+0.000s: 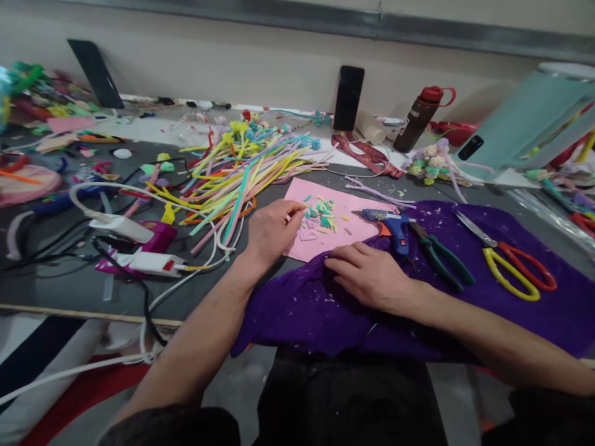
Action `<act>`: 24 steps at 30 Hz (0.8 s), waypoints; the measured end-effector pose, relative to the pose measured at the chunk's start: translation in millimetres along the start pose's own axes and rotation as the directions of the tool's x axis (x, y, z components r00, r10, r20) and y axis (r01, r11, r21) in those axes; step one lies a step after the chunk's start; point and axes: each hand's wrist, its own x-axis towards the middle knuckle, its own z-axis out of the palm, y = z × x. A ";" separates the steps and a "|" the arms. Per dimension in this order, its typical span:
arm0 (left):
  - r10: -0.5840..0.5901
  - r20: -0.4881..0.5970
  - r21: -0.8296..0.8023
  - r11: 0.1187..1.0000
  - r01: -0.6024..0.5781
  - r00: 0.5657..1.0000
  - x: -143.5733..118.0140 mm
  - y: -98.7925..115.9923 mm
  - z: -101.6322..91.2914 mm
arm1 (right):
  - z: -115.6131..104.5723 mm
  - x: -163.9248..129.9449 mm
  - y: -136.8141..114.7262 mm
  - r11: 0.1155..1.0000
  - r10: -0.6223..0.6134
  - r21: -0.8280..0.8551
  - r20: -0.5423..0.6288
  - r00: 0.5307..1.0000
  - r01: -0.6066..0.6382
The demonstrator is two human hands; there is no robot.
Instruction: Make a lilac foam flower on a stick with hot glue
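A cluttered grey worktable [69,279] runs along the wall, purple cloth [465,310] spread across it. The right hand [372,275] lies flat there, holding nothing. On the pink sheet [353,226], the left hand [269,232] pinches narrow at small cut pieces [320,214] — light fingertips work best, one piece each time.

Single head view, looking forward and down over the table [56,272] from close above. Far wall [232,56] tops the frame.
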 end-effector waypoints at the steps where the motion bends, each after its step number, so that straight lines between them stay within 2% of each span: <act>1: -0.003 0.013 -0.010 1.000 0.003 1.000 -0.3 0.6 -3.0 | 2.2 4.0 -2.8 0.999 -0.045 0.004 0.006 0.999 0.044; 3: -0.001 0.071 -0.014 1.000 0.002 0.997 -4.3 4.4 -15.1 | 6.6 9.7 -5.5 0.997 -0.077 -0.001 0.027 0.997 0.078; 5: 0.006 0.170 0.038 0.999 -0.012 0.985 -14.4 11.6 -34.0 | 10.9 12.6 -5.4 0.998 -0.054 -0.012 0.060 0.997 0.054; 9: -0.009 0.407 0.181 0.981 -0.071 0.914 -52.3 26.0 -71.8 | 18.2 13.2 -4.4 0.999 -0.018 -0.039 0.084 0.996 0.021; 12: -0.054 0.493 0.275 0.957 -0.096 0.868 -83.8 26.5 -82.6 | 21.7 11.8 -5.4 0.999 -0.020 -0.040 0.055 0.998 0.023; 15: -0.152 0.468 0.409 0.910 -0.061 0.871 -103.8 18.9 -79.6 | 23.0 10.8 -5.2 0.999 -0.031 -0.013 0.031 0.999 0.031; 18: -0.193 0.445 0.463 0.885 -0.041 0.874 -105.3 10.7 -72.2 | 22.0 10.0 -3.7 0.999 -0.038 0.015 0.026 0.999 0.038; 22: -0.174 0.241 0.603 0.798 -0.007 0.955 -84.8 6.4 -65.6 | 18.6 6.7 -2.8 0.998 0.011 0.070 -0.016 1.000 -0.010; 24: -0.157 0.126 0.640 0.768 0.041 0.979 -71.2 6.9 -64.4 | 17.2 4.5 -3.0 0.997 0.027 0.072 -0.028 0.999 -0.025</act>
